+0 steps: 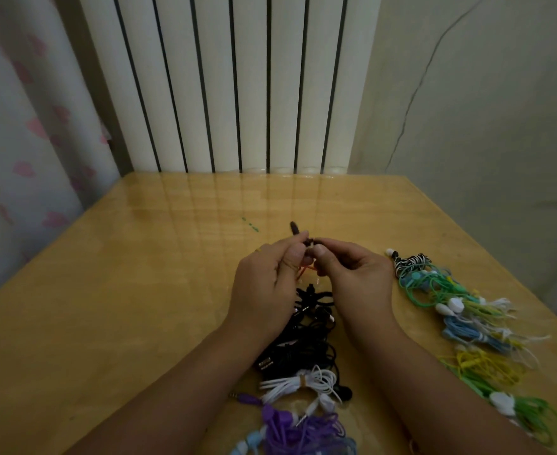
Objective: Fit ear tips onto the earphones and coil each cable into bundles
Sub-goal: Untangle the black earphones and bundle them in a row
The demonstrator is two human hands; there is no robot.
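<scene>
While glossy wooden counter (139,290) carries tangled cable bundles (461,310), left hand (267,287) and right hand (356,277) pinch one small dark earphone (310,242).

Both hands (306,274) meet over the table's (139,290) middle. One earphone pile (303,349) lies under them (toward the near edge), another pile (467,323) along the right edge.

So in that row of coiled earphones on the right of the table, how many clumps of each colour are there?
Black-and-white striped clump: 1
Green clumps: 2
Blue clump: 1
Yellow clump: 1
Total: 5 clumps; the sets inside each are too tangled to count.
</scene>
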